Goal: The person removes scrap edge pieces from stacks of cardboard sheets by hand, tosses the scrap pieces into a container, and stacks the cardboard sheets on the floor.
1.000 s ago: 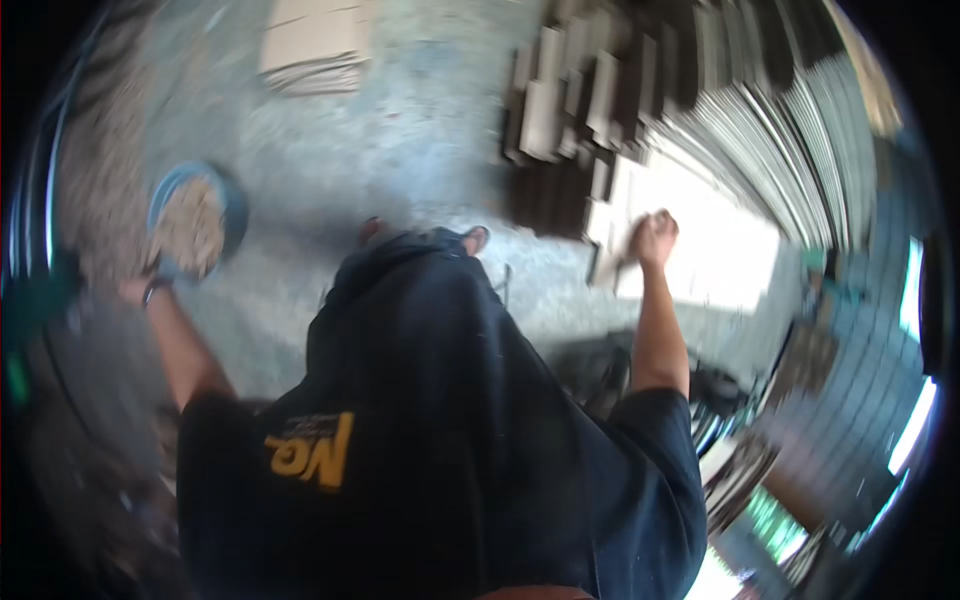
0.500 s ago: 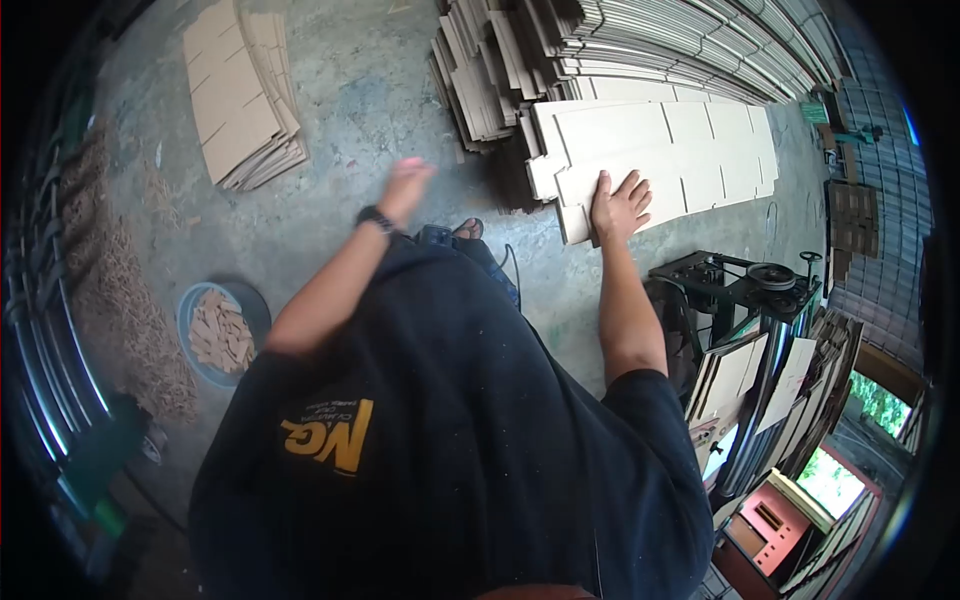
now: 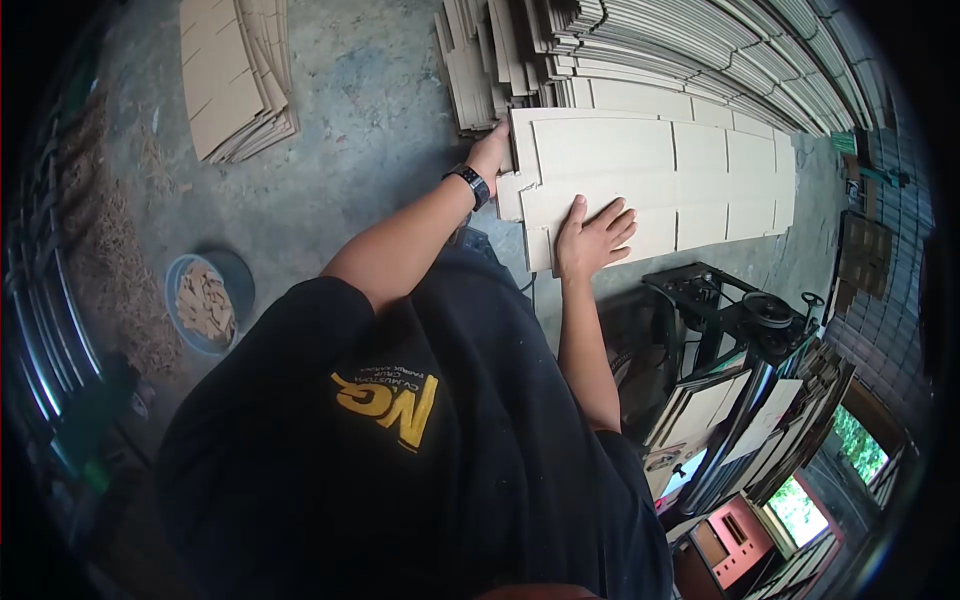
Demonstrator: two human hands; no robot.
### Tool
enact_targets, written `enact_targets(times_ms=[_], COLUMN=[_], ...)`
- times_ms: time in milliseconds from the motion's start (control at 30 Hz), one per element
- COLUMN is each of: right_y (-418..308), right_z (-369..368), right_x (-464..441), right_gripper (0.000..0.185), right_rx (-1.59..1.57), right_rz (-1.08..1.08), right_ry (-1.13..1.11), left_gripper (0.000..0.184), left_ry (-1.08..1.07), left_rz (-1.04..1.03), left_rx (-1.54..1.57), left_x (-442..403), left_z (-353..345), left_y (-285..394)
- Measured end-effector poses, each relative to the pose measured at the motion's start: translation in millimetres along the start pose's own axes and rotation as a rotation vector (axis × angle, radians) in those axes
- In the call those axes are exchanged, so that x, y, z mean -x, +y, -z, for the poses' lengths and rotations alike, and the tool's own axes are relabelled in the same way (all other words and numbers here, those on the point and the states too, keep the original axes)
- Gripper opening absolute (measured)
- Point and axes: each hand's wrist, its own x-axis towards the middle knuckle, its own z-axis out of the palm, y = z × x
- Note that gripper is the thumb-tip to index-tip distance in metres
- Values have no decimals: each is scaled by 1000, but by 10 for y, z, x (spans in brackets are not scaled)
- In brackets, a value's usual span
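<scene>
Slotted cardboard sheets [image 3: 640, 150] lie in a pile in front of me, their narrow left end nearest my left hand. At that end my left hand [image 3: 489, 158], with a dark watch on the wrist, holds the edge of the sheets; some of its fingers are hidden against the edge. My right hand [image 3: 595, 238] rests flat on the top sheet near its lower left corner, fingers spread.
Bundled cardboard [image 3: 680, 45] is stacked behind. A smaller pile of slotted sheets [image 3: 222, 80] lies on the floor at upper left. A blue bucket [image 3: 240, 285] of cardboard scraps stands left. A dark machine with a wheel [image 3: 768, 308] is at right.
My left hand has moved right from above the floor to the left end of the cardboard sheets and taken hold there. My right hand stays flat on top. The view has shifted slightly.
</scene>
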Motion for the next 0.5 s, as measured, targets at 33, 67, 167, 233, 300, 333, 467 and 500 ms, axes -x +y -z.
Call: enact_targets(times_ms=[33, 67, 167, 233, 300, 333, 467, 500], right_y=[8, 20, 57, 127, 168, 192, 178, 181], right_z=[17, 22, 55, 41, -17, -48, -104, -127], right_x=[4, -10, -47, -98, -129, -131, -151, -140], right_gripper=[80, 80, 79, 79, 78, 78, 78, 77], right_rx=[-16, -31, -73, -77, -24, -24, -4, -11], right_rz=[3, 11, 35, 43, 59, 67, 34, 39], right_ry=[-4, -4, -34, -34, 4, 9, 38, 51], left_gripper=[61, 59, 56, 52, 45, 40, 33, 25], left_ry=[-11, -59, 294, 597, 725, 668, 700, 720], left_rz=[12, 12, -215, -303, -386, -327, -99, -69], left_rx=[-6, 16, -339, -341, -199, -24, 597, 798], left_x=[24, -51, -218, -109, -212, -266, -440, -458], left_z=[-3, 55, 108, -74, -116, -85, 208, 281], left_y=[10, 7, -66, -109, -220, -230, -245, -283])
